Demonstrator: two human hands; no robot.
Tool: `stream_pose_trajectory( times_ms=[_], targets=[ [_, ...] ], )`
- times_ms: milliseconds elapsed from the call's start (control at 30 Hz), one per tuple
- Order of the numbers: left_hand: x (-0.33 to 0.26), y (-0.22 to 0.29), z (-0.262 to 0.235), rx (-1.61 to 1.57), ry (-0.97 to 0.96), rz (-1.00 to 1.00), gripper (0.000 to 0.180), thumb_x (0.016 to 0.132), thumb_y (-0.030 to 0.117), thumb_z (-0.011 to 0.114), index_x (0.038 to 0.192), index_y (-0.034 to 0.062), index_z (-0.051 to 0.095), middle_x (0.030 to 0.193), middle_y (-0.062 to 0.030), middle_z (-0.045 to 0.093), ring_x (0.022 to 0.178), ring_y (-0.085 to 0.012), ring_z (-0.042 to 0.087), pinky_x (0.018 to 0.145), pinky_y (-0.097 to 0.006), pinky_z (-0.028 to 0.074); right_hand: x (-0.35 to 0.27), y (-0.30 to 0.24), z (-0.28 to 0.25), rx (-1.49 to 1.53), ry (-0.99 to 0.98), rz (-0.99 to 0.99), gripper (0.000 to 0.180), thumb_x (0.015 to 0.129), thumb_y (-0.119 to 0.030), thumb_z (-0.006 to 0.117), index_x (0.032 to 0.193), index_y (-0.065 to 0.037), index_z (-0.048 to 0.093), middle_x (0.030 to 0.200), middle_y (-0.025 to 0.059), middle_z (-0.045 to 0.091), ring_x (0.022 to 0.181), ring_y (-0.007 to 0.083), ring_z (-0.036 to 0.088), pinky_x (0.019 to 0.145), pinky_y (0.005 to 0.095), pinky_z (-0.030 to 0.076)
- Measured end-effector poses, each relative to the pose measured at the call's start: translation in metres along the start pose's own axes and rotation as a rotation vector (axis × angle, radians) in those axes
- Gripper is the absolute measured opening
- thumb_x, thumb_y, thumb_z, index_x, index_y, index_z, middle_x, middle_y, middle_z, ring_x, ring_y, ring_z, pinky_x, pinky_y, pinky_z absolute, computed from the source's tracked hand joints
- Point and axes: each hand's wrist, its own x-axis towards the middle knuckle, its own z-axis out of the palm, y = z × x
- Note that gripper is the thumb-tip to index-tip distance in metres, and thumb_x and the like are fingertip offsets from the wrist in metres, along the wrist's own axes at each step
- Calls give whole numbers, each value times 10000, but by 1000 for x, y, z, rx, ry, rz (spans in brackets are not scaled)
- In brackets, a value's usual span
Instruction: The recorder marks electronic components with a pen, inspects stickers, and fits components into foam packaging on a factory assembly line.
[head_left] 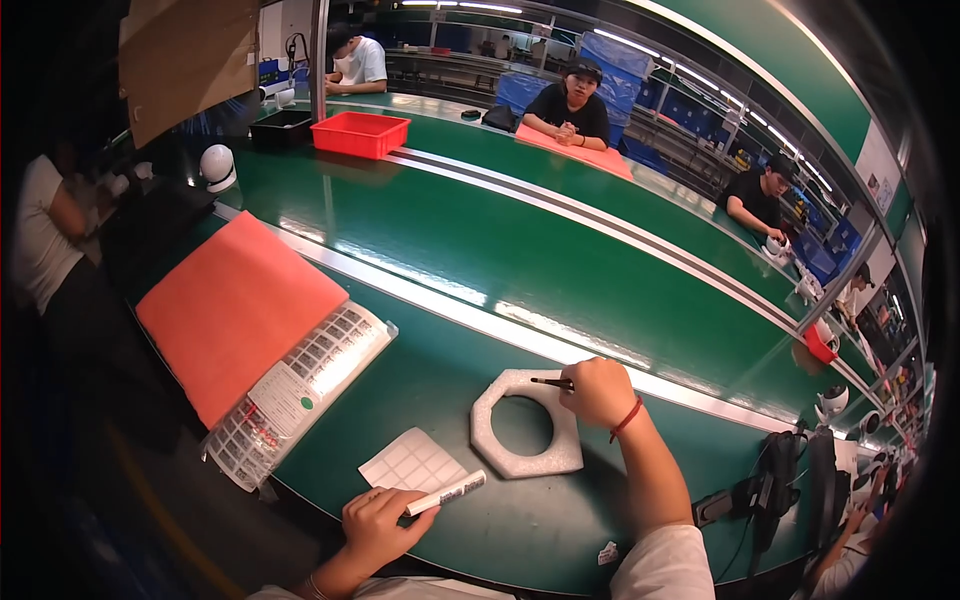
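My left hand [380, 525] is closed round one end of a white stick [448, 493] with dark print along its side; its exact kind does not show. Just beyond those fingers a sheet of blank white labels [415, 462] lies on the dark green table. A slim dark tool [550, 381] with a narrow tip sticks out to the left from my right hand [598, 392], whose fingers are closed on it. The tip is over the upper edge of a white foam ring [488, 440], angular outside with a round hole. Whether the tip touches the foam is unclear.
Left of the foam, an orange-red sheet [240, 305] partly covers a bagged stack of printed labels [300, 395]. Beyond runs a green conveyor [480, 245] with metal rails. A red bin [360, 135] and white camera [217, 168] stand farther off. Dark straps [775, 480] lie right. Co-workers sit across.
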Motion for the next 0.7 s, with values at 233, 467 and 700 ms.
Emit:
stream_pose_trajectory(
  times_ms=[233, 467, 700],
  targets=[
    [3, 3, -1, -26, -23, -29, 159, 678, 190, 804, 759, 125, 684, 706, -13, 672, 611, -221, 642, 577, -312, 493, 8, 10, -1, 151, -96, 18, 175, 678, -235, 677, 788, -108, 725, 728, 129, 678, 698, 324, 655, 657, 408, 531],
    [-1, 0, -1, 6, 5, -9, 149, 700, 228, 797, 776, 154, 692, 662, 20, 648, 577, -183, 629, 546, -302, 489, -5, 5, -20, 93, 128, -1, 129, 754, -200, 665, 784, -89, 724, 678, 97, 670, 636, 303, 643, 633, 402, 522],
    [0, -1, 0, -6, -3, 7, 146, 695, 215, 797, 771, 152, 689, 655, 21, 642, 570, -180, 621, 536, -298, 482, -1, 10, -9, 60, -58, 0, 144, 756, -218, 657, 810, -110, 736, 719, 144, 669, 683, 337, 651, 637, 425, 531]
  ],
)
